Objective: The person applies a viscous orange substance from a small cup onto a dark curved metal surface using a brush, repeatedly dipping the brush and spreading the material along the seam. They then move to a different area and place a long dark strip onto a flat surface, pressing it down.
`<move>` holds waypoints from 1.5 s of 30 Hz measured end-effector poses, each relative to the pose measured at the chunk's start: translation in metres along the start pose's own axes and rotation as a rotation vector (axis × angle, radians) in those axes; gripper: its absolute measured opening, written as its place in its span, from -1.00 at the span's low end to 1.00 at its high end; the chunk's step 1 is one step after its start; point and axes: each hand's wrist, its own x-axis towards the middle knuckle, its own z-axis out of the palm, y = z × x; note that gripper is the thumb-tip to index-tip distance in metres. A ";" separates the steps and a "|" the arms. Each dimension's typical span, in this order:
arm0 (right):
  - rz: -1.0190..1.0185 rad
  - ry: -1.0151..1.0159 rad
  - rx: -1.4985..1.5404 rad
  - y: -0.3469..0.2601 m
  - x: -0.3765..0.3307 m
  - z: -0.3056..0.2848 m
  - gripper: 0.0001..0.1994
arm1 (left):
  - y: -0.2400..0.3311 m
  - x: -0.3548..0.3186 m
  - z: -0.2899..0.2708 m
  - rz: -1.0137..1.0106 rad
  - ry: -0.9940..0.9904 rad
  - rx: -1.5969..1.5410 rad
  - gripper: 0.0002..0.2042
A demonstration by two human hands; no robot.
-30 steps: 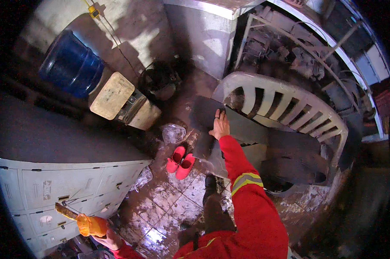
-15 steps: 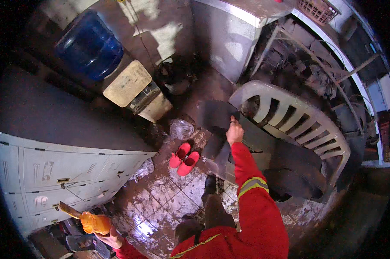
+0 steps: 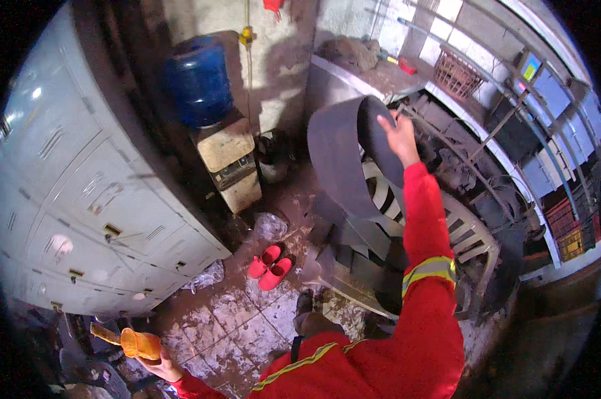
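My right hand (image 3: 401, 136) grips the upper edge of a wide, dark rubber-like sheet (image 3: 337, 156), bent into a loop and raised above a pale plastic chair (image 3: 470, 243) with a slatted back. More dark sheet pieces (image 3: 363, 236) rest on the chair seat. Off at the lower left, my left hand (image 3: 159, 364) is closed around an orange container (image 3: 141, 344), cup-like and smeared. A flat, stained stick or handle (image 3: 106, 333) juts from its mouth; the end inside is hidden.
Grey metal lockers (image 3: 81, 193) stand along the left. A water dispenser (image 3: 226, 147) with a blue jug (image 3: 199, 83) is at the back. Red shoes (image 3: 274, 272) and a clear plastic bag (image 3: 269, 227) lie on the dirty tiled floor. A brown crate (image 3: 457, 73) sits on the back-right counter.
My right hand has lifted the dark sheet up off the chair, and it now curls into a loop. My left hand still holds the orange container. The view has tilted upward.
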 end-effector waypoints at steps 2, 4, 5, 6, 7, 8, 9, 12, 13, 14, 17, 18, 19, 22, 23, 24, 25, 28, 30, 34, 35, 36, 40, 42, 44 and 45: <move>-0.113 -0.092 0.263 -0.088 0.023 -0.018 -0.57 | 0.002 -0.011 -0.037 -0.018 0.092 -0.048 -0.11; -0.159 -0.037 0.035 -0.162 0.038 -0.041 -0.52 | 0.009 -0.019 -0.084 -0.006 0.149 -0.033 -0.12; -0.228 0.015 0.033 -0.196 0.043 -0.055 -0.51 | 0.006 -0.025 -0.107 -0.018 0.173 -0.018 -0.13; -0.303 0.051 0.053 -0.247 0.043 -0.056 -0.51 | 0.008 -0.031 -0.140 -0.032 0.215 0.016 -0.14; -0.293 0.025 0.033 -0.288 0.043 -0.063 -0.55 | 0.005 -0.039 -0.170 -0.012 0.240 0.011 -0.14; -0.282 0.004 0.012 -0.323 0.046 -0.076 -0.58 | 0.004 -0.047 -0.193 0.012 0.264 0.007 -0.14; -0.246 -0.110 0.275 -0.366 0.027 -0.067 -0.64 | -0.003 -0.057 -0.230 0.033 0.300 0.034 -0.14; -0.350 -0.143 0.453 -0.462 0.010 -0.068 -0.71 | -0.029 -0.093 -0.324 -0.054 0.442 0.098 -0.14; -0.424 -0.107 0.338 -0.495 0.003 -0.066 -0.71 | -0.027 -0.106 -0.349 0.012 0.477 0.135 -0.19; -0.458 -0.108 0.405 -0.526 -0.008 -0.061 -0.75 | -0.025 -0.119 -0.372 -0.004 0.498 0.146 -0.19; -0.447 -0.171 0.610 -0.600 -0.047 -0.026 -0.72 | -0.010 -0.155 -0.434 -0.025 0.602 0.168 -0.22; -0.398 -0.246 0.702 -0.620 -0.070 -0.010 -0.70 | 0.000 -0.167 -0.455 -0.037 0.631 0.197 -0.23; -0.361 -0.317 0.773 -0.645 -0.088 0.001 -0.68 | 0.007 -0.180 -0.474 -0.057 0.661 0.206 -0.24; -0.436 -0.198 0.627 -0.714 -0.129 0.043 -0.66 | 0.025 -0.217 -0.520 -0.062 0.732 0.256 -0.22; -0.494 -0.159 0.623 -0.736 -0.139 0.055 -0.66 | 0.030 -0.228 -0.531 -0.057 0.752 0.270 -0.21; -0.534 -0.181 0.623 -0.757 -0.156 0.069 -0.66 | 0.036 -0.238 -0.545 -0.046 0.773 0.301 -0.19; -0.574 -0.200 0.621 -0.778 -0.173 0.082 -0.66 | 0.035 -0.250 -0.559 -0.024 0.853 0.334 -0.18; -0.685 -0.368 0.563 -0.852 -0.258 0.113 -0.66 | 0.064 -0.272 -0.587 -0.114 0.959 0.392 -0.16; -0.825 -0.367 0.547 -0.897 -0.307 0.134 -0.65 | 0.077 -0.277 -0.605 -0.114 1.059 0.514 -0.17; -0.855 -0.418 0.714 -0.970 -0.401 0.170 -0.66 | 0.082 -0.265 -0.665 -0.132 1.165 0.522 -0.18; -0.868 -0.432 0.743 -0.993 -0.424 0.174 -0.66 | 0.083 -0.263 -0.686 -0.143 1.172 0.573 -0.18; -0.880 -0.445 0.774 -1.017 -0.447 0.179 -0.66 | 0.085 -0.262 -0.706 -0.153 1.178 0.625 -0.18; -0.922 -0.448 0.917 -1.120 -0.565 0.196 -0.69 | 0.098 -0.268 -0.773 -0.157 1.339 0.806 -0.23; -0.898 -0.489 0.947 -1.155 -0.622 0.195 -0.68 | 0.101 -0.277 -0.817 -0.242 1.315 1.009 -0.29; -0.908 -0.560 1.072 -1.186 -0.680 0.183 -0.74 | 0.084 -0.298 -0.857 -0.164 1.361 0.955 -0.27; -0.752 -0.726 1.386 -1.204 -0.721 0.186 -0.77 | 0.090 -0.277 -0.867 -0.120 1.385 0.933 -0.26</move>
